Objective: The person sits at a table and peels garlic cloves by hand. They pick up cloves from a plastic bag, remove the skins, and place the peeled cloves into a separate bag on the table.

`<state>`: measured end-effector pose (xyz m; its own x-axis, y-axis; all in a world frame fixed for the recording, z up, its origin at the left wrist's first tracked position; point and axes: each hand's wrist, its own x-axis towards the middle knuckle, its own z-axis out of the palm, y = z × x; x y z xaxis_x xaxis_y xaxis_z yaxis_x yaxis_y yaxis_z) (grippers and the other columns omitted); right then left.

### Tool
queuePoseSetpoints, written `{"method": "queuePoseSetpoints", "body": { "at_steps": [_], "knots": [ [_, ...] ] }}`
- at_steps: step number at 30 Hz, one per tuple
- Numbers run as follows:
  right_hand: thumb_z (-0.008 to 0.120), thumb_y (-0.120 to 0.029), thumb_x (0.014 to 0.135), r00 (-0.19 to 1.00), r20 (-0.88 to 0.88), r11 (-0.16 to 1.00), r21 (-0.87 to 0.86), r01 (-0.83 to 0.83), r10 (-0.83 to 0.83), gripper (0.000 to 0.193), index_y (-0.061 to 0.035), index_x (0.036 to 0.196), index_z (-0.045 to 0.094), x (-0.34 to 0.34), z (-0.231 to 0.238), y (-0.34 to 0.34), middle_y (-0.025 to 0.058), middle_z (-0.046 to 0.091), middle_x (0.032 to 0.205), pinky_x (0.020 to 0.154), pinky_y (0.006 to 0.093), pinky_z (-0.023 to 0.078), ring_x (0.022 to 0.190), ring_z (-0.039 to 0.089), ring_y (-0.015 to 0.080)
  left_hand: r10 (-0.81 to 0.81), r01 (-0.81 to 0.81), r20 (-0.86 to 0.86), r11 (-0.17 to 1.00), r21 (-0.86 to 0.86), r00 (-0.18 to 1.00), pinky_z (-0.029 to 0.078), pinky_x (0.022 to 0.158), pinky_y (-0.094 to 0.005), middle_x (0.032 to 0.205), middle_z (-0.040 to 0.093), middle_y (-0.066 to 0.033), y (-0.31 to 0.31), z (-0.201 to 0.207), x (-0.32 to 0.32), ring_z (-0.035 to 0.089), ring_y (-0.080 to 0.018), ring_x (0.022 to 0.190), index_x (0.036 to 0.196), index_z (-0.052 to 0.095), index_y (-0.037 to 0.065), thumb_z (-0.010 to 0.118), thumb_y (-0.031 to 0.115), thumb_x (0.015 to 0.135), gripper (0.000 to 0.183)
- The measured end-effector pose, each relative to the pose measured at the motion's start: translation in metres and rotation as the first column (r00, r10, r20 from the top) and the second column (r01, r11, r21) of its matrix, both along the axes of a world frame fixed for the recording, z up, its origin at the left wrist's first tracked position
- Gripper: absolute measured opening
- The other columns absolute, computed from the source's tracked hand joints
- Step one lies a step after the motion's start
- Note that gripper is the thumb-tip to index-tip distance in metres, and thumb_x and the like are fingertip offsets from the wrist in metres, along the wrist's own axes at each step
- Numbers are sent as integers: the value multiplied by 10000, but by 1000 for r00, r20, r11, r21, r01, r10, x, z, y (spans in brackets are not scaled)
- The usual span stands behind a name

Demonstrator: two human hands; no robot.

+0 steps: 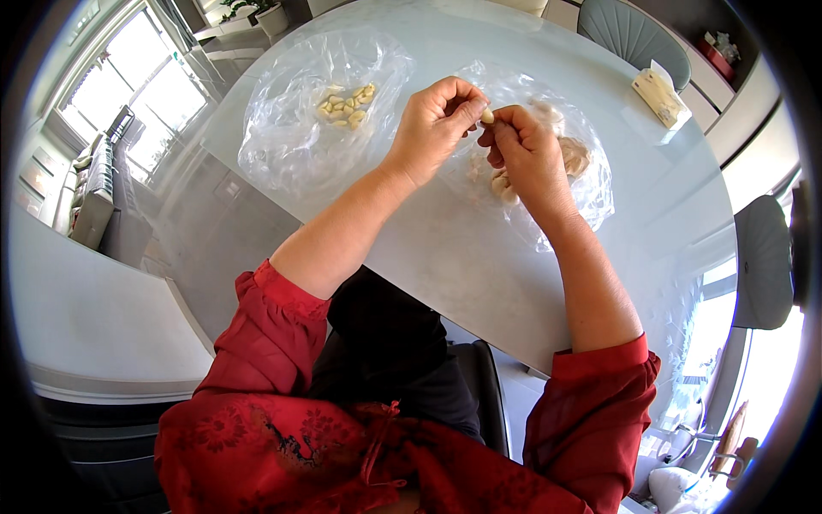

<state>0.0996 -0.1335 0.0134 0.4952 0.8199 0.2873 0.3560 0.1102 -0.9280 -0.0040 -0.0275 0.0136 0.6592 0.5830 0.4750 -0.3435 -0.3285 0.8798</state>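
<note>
Between my two hands, above the table, is a small pale garlic clove [487,116]. My left hand [437,124] pinches it from the left, thumb against the curled fingers. From the right, my right hand [527,154] closes on its lower side with thumb and fingertips. Under and behind my right hand lies a clear plastic bag [591,193] with garlic bulbs [575,157] and loose unpeeled cloves [503,186] on it. Farther left, a second clear plastic bag [282,146] is spread out, bearing a small heap of peeled garlic cloves [345,108].
Both bags rest on a pale, glossy table [411,248] with a rounded far edge. A tissue pack [661,96] lies at the table's far right. Grey chairs [638,38] stand beyond the far edge and at the right [762,261].
</note>
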Motion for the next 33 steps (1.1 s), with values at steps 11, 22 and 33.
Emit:
{"method": "queuePoseSetpoints", "body": {
  "at_steps": [11,22,33],
  "knots": [
    [508,-170,905,961,-268,997,-12,-73,67,180,-13,942,588,2,8,-5,22,620,787,593,214,451,665,550,68,37,-36,-26,999,36,999,419,623,-198,763,594,22,-2,2,-2,489,-46,680,882,627,56,578,151,894,107],
    [505,-170,921,971,-229,997,-2,-72,70,183,-2,930,576,2,6,-2,39,615,785,651,234,486,695,572,88,55,-55,-16,998,-7,998,410,597,-197,748,574,26,-1,-2,2,478,-44,666,884,613,59,579,173,904,121],
    [435,-174,951,980,-199,1000,11,13,-10,234,36,972,537,-13,9,-4,51,563,761,606,261,477,660,530,98,107,-107,18,994,-16,994,399,588,-195,746,558,21,-13,-5,2,471,-52,652,874,574,60,573,163,909,108]
  ]
}}
